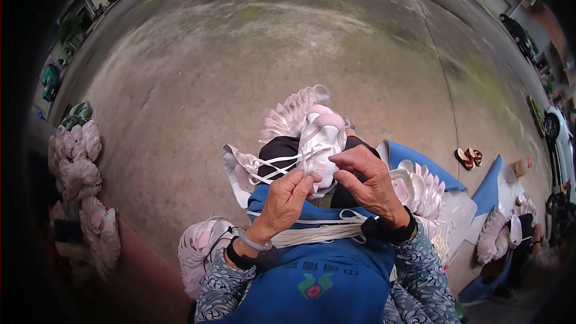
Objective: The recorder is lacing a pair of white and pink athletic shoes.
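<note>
A white and pink shoe upper [319, 138] rests on my lap, with white laces [285, 161] threaded partly through its eyelets and trailing off to the left. My left hand [285, 199] pinches a lace at the near end of the eyelet rows. Just right of the upper is my right hand [369, 180], its thumb and forefinger apart and nothing visible between them. A bundle of loose white laces [327, 228] lies across my blue apron [282, 270], below both hands.
Nested pink-white uppers [294, 114] fan out beyond my knees; more stacks lie at my right [420, 189] and left side [204, 249]. Further piles of uppers [78, 162] stand far left. Sandals [468, 158] and a blue sheet [420, 165] are on the ground at right, near another person's hand [537, 237].
</note>
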The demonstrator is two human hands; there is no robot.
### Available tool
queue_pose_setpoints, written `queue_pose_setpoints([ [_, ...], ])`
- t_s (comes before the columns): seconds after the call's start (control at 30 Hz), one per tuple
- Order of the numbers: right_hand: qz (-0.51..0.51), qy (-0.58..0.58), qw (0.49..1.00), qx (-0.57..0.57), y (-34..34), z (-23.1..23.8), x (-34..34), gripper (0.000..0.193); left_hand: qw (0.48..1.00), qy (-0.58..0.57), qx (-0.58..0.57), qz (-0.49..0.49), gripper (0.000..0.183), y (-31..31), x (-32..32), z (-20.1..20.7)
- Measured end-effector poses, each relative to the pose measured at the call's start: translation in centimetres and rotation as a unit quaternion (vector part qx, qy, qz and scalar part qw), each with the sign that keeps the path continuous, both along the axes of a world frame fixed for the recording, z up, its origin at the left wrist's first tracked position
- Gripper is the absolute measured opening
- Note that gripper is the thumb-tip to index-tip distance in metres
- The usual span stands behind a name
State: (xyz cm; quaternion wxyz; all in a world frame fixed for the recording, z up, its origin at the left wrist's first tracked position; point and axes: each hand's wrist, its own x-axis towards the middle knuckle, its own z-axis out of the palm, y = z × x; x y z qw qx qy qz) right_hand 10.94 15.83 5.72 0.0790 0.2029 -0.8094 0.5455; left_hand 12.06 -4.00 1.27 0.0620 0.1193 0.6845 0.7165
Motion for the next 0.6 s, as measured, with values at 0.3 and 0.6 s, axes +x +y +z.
queue_pose_setpoints([
  [0.3,0.012,-0.06,0.998,-0.008,-0.7,-1.3,0.5,0.024,0.987,0.099,-0.114,-0.058,0.017,2.2,-0.1,-1.4],
  [0.6,0.02,-0.033,0.999,0.001,-0.4,-3.4,0.6,0.014,0.97,0.168,-0.168,-0.049,0.018,2.0,0.2,-1.5],
])
